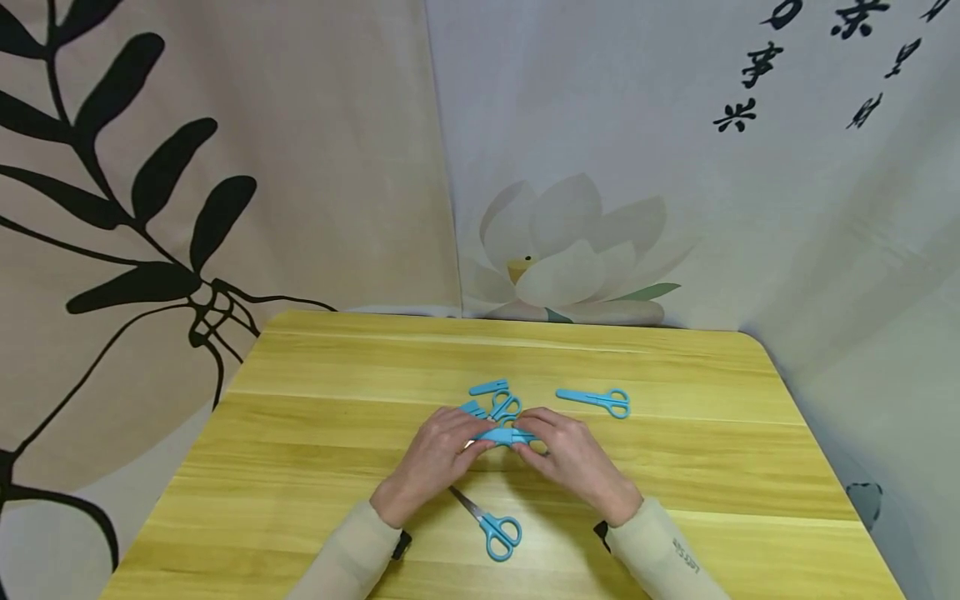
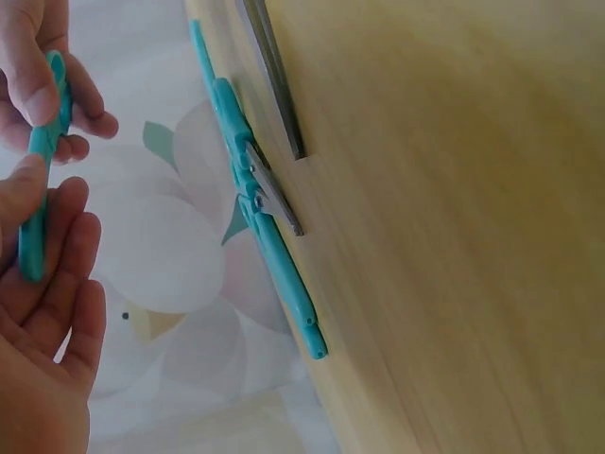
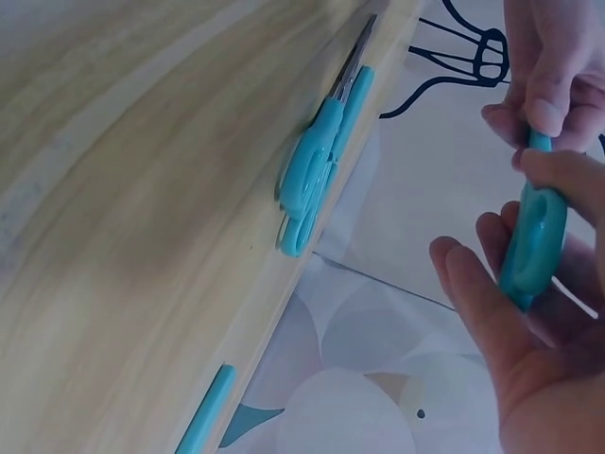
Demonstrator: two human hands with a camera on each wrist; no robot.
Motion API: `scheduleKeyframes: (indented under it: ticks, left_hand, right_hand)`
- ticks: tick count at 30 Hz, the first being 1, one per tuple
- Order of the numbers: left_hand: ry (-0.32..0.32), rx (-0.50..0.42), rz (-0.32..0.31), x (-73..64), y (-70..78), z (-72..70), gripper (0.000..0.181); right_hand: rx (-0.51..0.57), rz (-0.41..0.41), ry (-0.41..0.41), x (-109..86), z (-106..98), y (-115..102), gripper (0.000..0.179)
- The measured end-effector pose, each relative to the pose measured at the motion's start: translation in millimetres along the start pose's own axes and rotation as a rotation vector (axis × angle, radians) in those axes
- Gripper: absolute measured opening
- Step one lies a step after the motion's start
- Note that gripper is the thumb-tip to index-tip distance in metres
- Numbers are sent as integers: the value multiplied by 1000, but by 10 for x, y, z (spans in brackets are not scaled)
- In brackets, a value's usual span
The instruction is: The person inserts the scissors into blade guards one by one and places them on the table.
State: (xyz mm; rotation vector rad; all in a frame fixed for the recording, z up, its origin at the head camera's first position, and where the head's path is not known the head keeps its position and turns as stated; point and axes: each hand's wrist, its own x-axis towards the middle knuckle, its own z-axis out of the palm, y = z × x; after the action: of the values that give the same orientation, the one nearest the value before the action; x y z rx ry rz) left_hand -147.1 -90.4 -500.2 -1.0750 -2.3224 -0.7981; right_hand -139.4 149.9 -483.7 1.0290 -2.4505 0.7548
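Note:
Both hands hold one pair of blue scissors (image 1: 504, 436) above the table, its blade covered by a blue sheath. The left hand (image 1: 438, 446) pinches the sheath end; in the left wrist view its thumb lies on the sheath (image 2: 34, 227). The right hand (image 1: 572, 454) grips the handle end, with the handle loops (image 3: 537, 241) between thumb and fingers in the right wrist view. Just beyond the hands lie another pair of blue scissors (image 1: 506, 405) and two loose blue sheaths, one farther back (image 1: 489, 387) and one partly hidden by the left hand (image 1: 472, 408).
An unsheathed pair of blue scissors (image 1: 495, 529) lies nearer the person, between the forearms, blade pointing up-left. Sheathed scissors (image 1: 596, 402) lie to the right beyond the right hand. The wooden table (image 1: 712, 467) ends at a printed curtain (image 1: 360, 167) behind.

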Motion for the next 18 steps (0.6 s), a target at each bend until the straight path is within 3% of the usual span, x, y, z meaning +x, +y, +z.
scheduleKeyframes:
  ticks: [10,18]
  left_hand:
    - [11,35,-6,11,4,-14,24]
    - [-25,10,-50,48,24,-5,21]
  right_hand:
    - [12,-23,52,13,56,-3,29]
    - [26,44,19,-3,25,27,30]
